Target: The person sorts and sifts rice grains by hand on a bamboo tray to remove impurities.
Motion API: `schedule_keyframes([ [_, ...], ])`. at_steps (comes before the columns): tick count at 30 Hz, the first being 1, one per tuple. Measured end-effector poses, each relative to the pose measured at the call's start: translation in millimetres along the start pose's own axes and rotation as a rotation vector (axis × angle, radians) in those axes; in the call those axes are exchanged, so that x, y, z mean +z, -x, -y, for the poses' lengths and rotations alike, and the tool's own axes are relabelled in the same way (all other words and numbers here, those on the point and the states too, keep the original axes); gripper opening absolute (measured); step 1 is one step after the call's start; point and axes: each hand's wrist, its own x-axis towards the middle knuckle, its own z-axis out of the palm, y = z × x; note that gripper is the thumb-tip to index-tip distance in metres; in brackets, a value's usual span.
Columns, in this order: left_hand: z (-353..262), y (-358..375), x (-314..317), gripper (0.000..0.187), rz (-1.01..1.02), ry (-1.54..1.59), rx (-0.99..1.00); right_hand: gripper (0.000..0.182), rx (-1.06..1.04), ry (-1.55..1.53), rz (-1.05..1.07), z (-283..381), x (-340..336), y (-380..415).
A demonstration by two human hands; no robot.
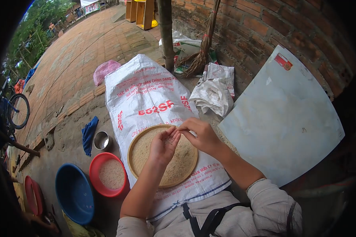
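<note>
A round woven tray [134, 170] lies on a white printed sack [136, 89] over my lap, with pale grain [182, 160] spread and heaped in it. Above the tray my left hand [165, 147] is cupped palm up, with some grains in the palm. My right hand [197, 132] meets its fingertips, thumb and index finger pinched together. Whatever is between those right fingertips is too small to make out.
Left of the sack are a red basin [94, 173] with white grain, a blue basin [73, 193], a metal bowl [102, 140] and a blue cloth [89, 134]. A pale board [284, 118] lies right; a broom [201, 55] leans near a post [166, 35].
</note>
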Motion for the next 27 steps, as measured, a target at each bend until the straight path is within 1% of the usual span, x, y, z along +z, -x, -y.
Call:
schedule_keyframes([
  [1,7,0,14,0.026,0.026,0.001,-0.064,0.012,-0.073,0.019,-0.043,5,-9,-1],
  [2,14,-1,28,0.026,0.060,-0.019,-0.118,0.013,-0.146,0.043,-0.084,10,-19,-1],
  [4,27,-4,54,0.024,0.344,0.038,-0.234,0.016,-0.236,0.161,-0.079,18,-38,1],
  [5,33,-5,66,0.026,0.437,0.056,-0.308,0.016,-0.229,0.222,-0.103,20,-45,5],
  [6,39,-7,75,0.026,0.462,0.043,-0.357,0.015,-0.201,0.263,-0.164,22,-53,9],
  [8,52,-8,91,0.029,0.536,0.092,-0.389,0.015,-0.060,0.184,-0.367,23,-63,18],
  [9,56,4,110,0.029,0.367,0.046,-0.365,0.015,-0.047,0.208,-0.384,20,-69,26],
  [11,63,4,113,0.029,0.350,0.005,-0.380,0.025,0.128,0.050,-0.420,5,-73,41],
  [12,63,4,111,0.029,0.322,-0.028,-0.368,0.025,0.131,0.053,-0.424,1,-69,49],
  [13,59,4,104,0.029,0.322,-0.028,-0.360,0.034,0.230,-0.154,-0.437,0,-59,57],
  [14,55,1,94,0.022,0.312,-0.049,-0.345,0.043,0.321,-0.353,-0.447,-4,-54,61],
  [15,51,1,80,0.020,0.290,-0.059,-0.332,0.057,0.320,-0.313,-0.414,-9,-51,68],
  [16,43,1,68,0.023,0.255,-0.063,-0.314,0.057,0.324,-0.320,-0.389,-32,-45,79],
  [17,21,12,58,0.027,0.254,-0.108,-0.289,0.057,0.455,-0.114,-0.386,-65,-33,94],
  [18,-12,30,44,0.034,0.240,-0.153,-0.247,0.058,0.562,0.083,-0.365,-81,-15,100],
  [20,-66,63,7,0.042,-0.006,-0.635,0.148,0.046,0.724,0.041,-0.284,-76,4,97],
  [22,-101,80,-44,0.049,-0.435,-1.005,0.431,0.039,0.728,-0.049,-0.056,-108,23,97],
  [23,-110,83,-78,0.054,-0.627,-1.248,0.477,0.039,0.717,-0.083,-0.006,-111,27,93],
  [24,-103,95,-79,0.059,-0.736,-1.410,0.478,0.035,0.809,-0.334,0.103,-112,27,82],
  [25,-97,102,-88,0.062,-0.739,-1.427,0.364,0.032,0.898,-0.578,0.217,-115,29,70],
  [26,-91,102,-100,0.066,-0.736,-1.437,0.253,0.032,0.879,-0.593,0.262,-120,36,60],
  [27,-84,100,-110,0.067,-0.705,-1.506,0.327,0.029,0.832,-0.569,0.165,-124,44,53],
])
